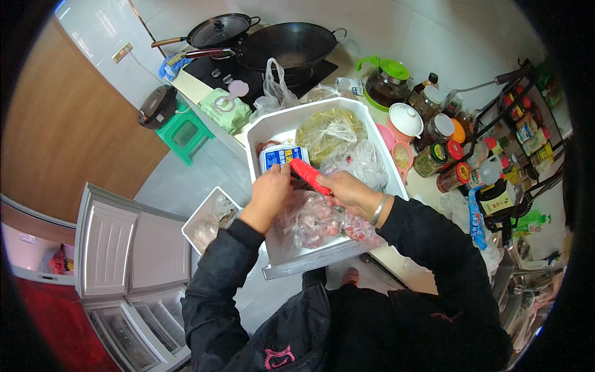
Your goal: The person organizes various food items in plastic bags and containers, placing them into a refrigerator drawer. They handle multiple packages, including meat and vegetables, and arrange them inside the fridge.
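Observation:
A white freezer drawer (388, 162) rests by the counter, filled with bagged food. My right hand (351, 188) grips a red cylindrical object (309, 176), slanted over the drawer; its exact kind is unclear. At its far end, my left hand (272, 188) has its fingertips bunched against a blue-and-white printed package (281, 156). Whether they pinch the package or the red object's tip is hidden. A bag of yellow-green food (332, 132) fills the far right corner. Beside my right hand is a clear knotted bag (358, 162). Nearer me is a bag of pinkish frozen pieces (314, 221).
A second white bin (188, 228) with bagged food sits lower left, near an open freezer (158, 246). Two pans, one a wok (288, 46), stand on the cooktop. Jars (430, 160), a glass pot (388, 86) and a lidded pot (404, 123) crowd the right counter. A green stool (188, 132) holds an appliance.

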`<state>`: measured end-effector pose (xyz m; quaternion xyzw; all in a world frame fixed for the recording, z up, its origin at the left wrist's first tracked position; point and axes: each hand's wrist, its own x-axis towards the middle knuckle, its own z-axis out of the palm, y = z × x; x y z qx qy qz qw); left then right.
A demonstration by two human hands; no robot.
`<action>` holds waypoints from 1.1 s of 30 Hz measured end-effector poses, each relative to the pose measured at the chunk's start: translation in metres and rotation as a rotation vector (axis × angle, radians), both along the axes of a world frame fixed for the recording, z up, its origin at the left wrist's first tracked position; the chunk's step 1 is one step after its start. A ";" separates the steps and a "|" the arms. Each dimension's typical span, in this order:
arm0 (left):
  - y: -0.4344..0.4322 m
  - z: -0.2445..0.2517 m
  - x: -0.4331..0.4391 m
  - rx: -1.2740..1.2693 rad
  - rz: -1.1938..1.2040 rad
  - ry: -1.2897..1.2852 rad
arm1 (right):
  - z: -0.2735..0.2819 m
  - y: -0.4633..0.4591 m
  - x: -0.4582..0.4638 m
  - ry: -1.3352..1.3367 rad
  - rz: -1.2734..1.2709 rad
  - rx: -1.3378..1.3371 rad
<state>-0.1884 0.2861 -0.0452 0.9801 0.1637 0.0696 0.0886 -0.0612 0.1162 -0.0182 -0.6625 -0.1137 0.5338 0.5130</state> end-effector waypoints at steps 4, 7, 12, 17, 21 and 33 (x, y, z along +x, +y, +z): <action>0.022 -0.025 0.035 0.113 -0.021 0.066 | -0.009 0.006 0.001 0.068 -0.017 0.021; 0.037 -0.032 0.050 0.157 0.086 0.039 | -0.011 0.008 0.000 0.016 -0.001 0.001; 0.046 -0.026 0.052 0.094 0.102 -0.010 | -0.024 0.021 -0.005 -0.248 0.006 -0.093; 0.036 -0.017 0.037 0.031 0.039 -0.165 | -0.026 0.020 -0.010 -1.055 0.427 -0.022; 0.017 -0.001 0.033 -0.172 -0.069 -0.252 | 0.005 -0.021 -0.025 -1.200 0.320 0.239; -0.168 0.092 0.068 -0.176 -0.662 -0.007 | 0.005 -0.314 -0.055 -1.069 -0.919 0.003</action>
